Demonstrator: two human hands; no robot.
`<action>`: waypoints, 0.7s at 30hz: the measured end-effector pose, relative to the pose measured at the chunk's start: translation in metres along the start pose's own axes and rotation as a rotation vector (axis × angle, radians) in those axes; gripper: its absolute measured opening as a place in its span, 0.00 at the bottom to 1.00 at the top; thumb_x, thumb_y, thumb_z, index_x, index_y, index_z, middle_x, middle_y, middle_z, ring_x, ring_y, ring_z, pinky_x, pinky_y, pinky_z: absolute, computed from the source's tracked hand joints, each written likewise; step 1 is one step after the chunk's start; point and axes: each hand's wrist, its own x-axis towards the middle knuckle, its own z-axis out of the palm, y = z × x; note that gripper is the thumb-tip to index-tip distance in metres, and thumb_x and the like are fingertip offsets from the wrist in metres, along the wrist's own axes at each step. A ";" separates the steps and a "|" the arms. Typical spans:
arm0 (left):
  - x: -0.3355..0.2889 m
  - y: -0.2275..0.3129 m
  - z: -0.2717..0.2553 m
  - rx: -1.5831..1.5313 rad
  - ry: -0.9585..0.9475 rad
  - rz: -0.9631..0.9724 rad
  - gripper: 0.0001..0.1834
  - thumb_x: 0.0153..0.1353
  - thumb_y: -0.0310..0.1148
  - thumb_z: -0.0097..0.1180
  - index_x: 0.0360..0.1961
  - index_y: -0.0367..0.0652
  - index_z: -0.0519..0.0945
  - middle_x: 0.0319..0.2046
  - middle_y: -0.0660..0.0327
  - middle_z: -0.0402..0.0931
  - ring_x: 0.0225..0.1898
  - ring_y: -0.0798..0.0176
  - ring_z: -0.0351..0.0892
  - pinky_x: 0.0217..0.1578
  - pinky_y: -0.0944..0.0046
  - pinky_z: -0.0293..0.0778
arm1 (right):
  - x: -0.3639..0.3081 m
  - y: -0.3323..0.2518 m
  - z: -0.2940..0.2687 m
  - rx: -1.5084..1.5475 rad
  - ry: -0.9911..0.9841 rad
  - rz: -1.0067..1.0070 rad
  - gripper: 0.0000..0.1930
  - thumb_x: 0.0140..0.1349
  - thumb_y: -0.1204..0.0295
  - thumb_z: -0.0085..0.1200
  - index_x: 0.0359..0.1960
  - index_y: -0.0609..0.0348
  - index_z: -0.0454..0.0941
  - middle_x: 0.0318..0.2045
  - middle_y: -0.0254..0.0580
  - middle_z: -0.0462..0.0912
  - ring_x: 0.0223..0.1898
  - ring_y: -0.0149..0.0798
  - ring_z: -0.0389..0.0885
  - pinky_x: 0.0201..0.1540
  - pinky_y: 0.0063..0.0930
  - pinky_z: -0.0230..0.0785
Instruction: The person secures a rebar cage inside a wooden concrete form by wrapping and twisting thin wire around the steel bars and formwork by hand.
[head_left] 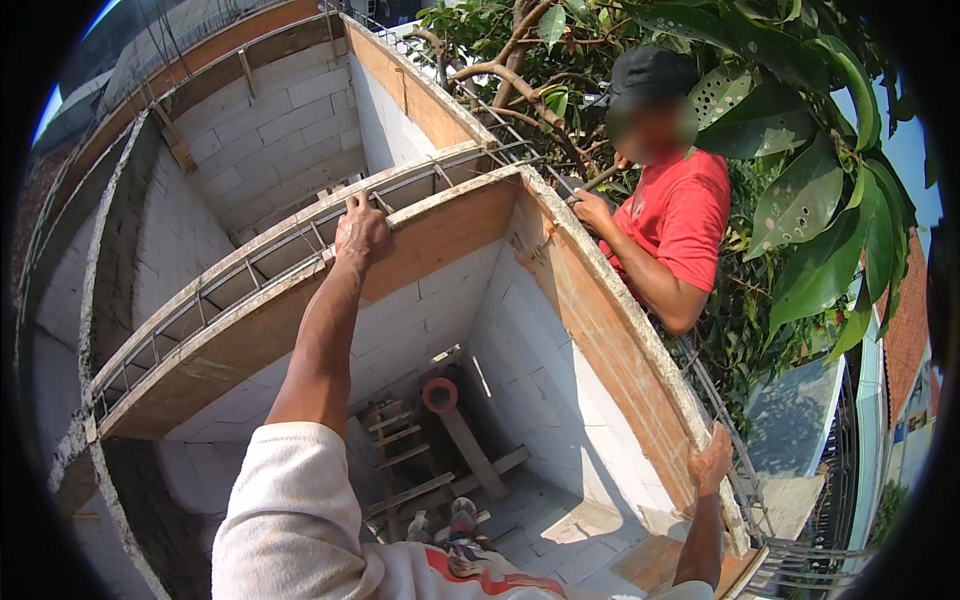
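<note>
White sleeve [290, 485] up close. Rebar form [440, 238] crosses ahead; side form [605, 330] meets it, runs down at right. Co-worker [680, 210] in red stands outside side form. Ladder [415, 494] is below, between forms. Left hand [362, 228] sits bunched on rebar form's top, can't tell grip; right hand [712, 462] curls round side form's rim.

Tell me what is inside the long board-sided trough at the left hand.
Inside the trough, steel bars with short crosspieces run lengthwise. The left hand covers one short stretch; what lies directly beneath it cannot be seen.
</note>
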 end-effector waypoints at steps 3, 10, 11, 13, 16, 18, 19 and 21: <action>0.000 -0.001 0.001 0.000 0.009 0.003 0.22 0.54 0.40 0.70 0.46 0.38 0.93 0.67 0.38 0.69 0.70 0.35 0.71 0.60 0.45 0.84 | -0.001 -0.004 -0.001 0.002 -0.035 0.030 0.40 0.57 0.55 0.74 0.69 0.60 0.75 0.64 0.55 0.80 0.68 0.58 0.76 0.71 0.51 0.67; 0.005 -0.009 0.017 -0.057 0.086 0.019 0.20 0.53 0.41 0.70 0.40 0.36 0.93 0.71 0.32 0.67 0.71 0.30 0.70 0.61 0.44 0.84 | 0.000 0.001 0.007 0.009 -0.024 0.009 0.40 0.57 0.54 0.74 0.69 0.59 0.76 0.64 0.57 0.80 0.67 0.58 0.77 0.72 0.52 0.67; 0.006 -0.010 0.020 -0.047 0.097 0.014 0.20 0.53 0.41 0.70 0.40 0.36 0.93 0.69 0.33 0.68 0.70 0.31 0.71 0.61 0.44 0.84 | 0.001 0.003 0.008 0.019 -0.024 0.005 0.40 0.57 0.55 0.74 0.69 0.58 0.75 0.64 0.57 0.80 0.67 0.58 0.76 0.72 0.52 0.67; 0.009 -0.012 0.024 -0.015 0.065 0.030 0.20 0.53 0.42 0.71 0.39 0.35 0.92 0.66 0.35 0.70 0.69 0.31 0.71 0.60 0.44 0.84 | 0.001 0.003 0.006 0.023 -0.033 0.014 0.40 0.57 0.55 0.74 0.70 0.58 0.75 0.64 0.57 0.80 0.67 0.59 0.76 0.72 0.53 0.67; 0.005 -0.010 0.022 -0.024 0.089 0.028 0.20 0.52 0.39 0.71 0.40 0.33 0.92 0.66 0.37 0.70 0.69 0.33 0.71 0.60 0.45 0.84 | 0.003 -0.004 0.000 0.004 -0.057 0.028 0.41 0.56 0.55 0.74 0.70 0.58 0.74 0.64 0.55 0.79 0.67 0.58 0.76 0.71 0.54 0.67; 0.004 -0.006 0.020 -0.025 0.075 0.020 0.20 0.50 0.37 0.70 0.42 0.33 0.92 0.66 0.40 0.69 0.70 0.35 0.70 0.62 0.47 0.83 | 0.005 -0.010 -0.009 0.013 -0.047 0.020 0.40 0.58 0.54 0.74 0.69 0.58 0.74 0.62 0.55 0.80 0.65 0.60 0.77 0.69 0.54 0.69; 0.005 -0.006 0.019 -0.010 0.060 0.011 0.20 0.51 0.37 0.70 0.42 0.33 0.92 0.66 0.39 0.69 0.71 0.34 0.70 0.62 0.47 0.83 | 0.006 -0.011 -0.011 0.025 -0.032 0.003 0.38 0.59 0.53 0.74 0.68 0.58 0.75 0.61 0.56 0.81 0.63 0.62 0.78 0.66 0.54 0.70; 0.006 -0.008 0.019 0.009 0.043 -0.005 0.20 0.52 0.36 0.70 0.42 0.32 0.92 0.67 0.39 0.69 0.71 0.34 0.70 0.62 0.47 0.83 | 0.006 -0.014 -0.012 0.014 -0.036 0.005 0.38 0.59 0.54 0.74 0.68 0.57 0.75 0.60 0.56 0.81 0.61 0.63 0.79 0.65 0.54 0.71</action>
